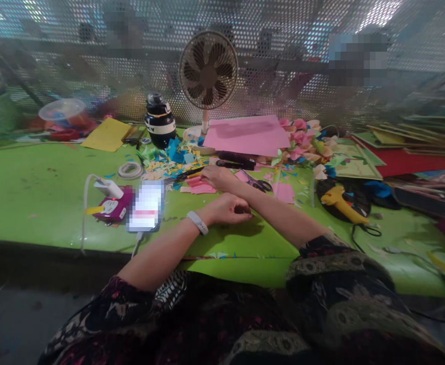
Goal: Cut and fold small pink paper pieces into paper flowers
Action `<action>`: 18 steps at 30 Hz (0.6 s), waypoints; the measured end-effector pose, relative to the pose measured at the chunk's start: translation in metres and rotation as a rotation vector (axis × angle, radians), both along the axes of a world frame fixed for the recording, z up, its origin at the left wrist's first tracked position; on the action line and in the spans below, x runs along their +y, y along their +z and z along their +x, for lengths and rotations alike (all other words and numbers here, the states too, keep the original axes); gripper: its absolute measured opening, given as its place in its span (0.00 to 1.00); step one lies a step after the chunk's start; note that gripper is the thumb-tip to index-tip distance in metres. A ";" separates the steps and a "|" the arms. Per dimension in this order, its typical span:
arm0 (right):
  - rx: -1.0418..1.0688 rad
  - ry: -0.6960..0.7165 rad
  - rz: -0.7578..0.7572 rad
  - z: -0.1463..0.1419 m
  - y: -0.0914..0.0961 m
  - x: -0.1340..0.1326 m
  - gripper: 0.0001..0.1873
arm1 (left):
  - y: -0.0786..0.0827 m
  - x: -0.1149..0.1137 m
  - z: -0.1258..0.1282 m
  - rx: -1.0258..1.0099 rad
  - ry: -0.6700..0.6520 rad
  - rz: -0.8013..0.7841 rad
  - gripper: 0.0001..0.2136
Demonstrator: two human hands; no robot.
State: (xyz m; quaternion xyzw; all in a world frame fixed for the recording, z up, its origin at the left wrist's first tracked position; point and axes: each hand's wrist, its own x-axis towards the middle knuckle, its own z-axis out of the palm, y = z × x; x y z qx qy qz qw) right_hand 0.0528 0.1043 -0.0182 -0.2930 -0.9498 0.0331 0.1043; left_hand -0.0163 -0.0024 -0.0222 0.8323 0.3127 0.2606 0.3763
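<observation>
My left hand (227, 208), with a pale band (198, 223) on its wrist, is low over the green table, fingers curled round toward the thumb. Whatever may be between them does not show. My right arm crosses beyond it, and my right hand (218, 178) reaches left with fingers stretched onto a small pile of pink paper strips (198, 186). No strip is plainly lifted. Beside those fingertips lies a dark, slim tool (186, 175), partly hidden. Scissors (261, 183) with dark handles and a black stapler (236, 160) lie close by the right hand.
A phone (145, 207) and purple power socket (115, 207) with cables are at left. Behind stand a black bottle (161, 124), a fan (208, 71), pink sheets (247, 134) and paper flowers (302, 139). A yellow glue gun (340, 203) rests at right. Paper scraps (174, 154) litter the middle.
</observation>
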 end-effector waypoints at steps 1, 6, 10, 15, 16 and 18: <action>0.051 -0.004 -0.032 0.000 -0.002 0.002 0.08 | 0.001 0.000 0.000 0.004 0.001 -0.003 0.11; 0.310 -0.053 -0.343 0.001 -0.012 0.017 0.09 | 0.000 0.001 0.000 0.014 0.017 -0.062 0.10; 0.428 -0.106 -0.420 0.001 -0.015 0.026 0.13 | -0.001 0.001 0.001 0.005 0.021 -0.071 0.11; 0.466 -0.085 -0.469 0.001 -0.014 0.031 0.10 | -0.002 0.003 0.000 0.006 0.024 -0.073 0.13; 0.469 -0.071 -0.496 0.002 -0.014 0.031 0.09 | -0.002 0.003 0.000 0.005 0.024 -0.077 0.13; 0.498 -0.073 -0.524 0.001 -0.013 0.030 0.09 | -0.003 0.003 -0.001 0.004 0.025 -0.084 0.13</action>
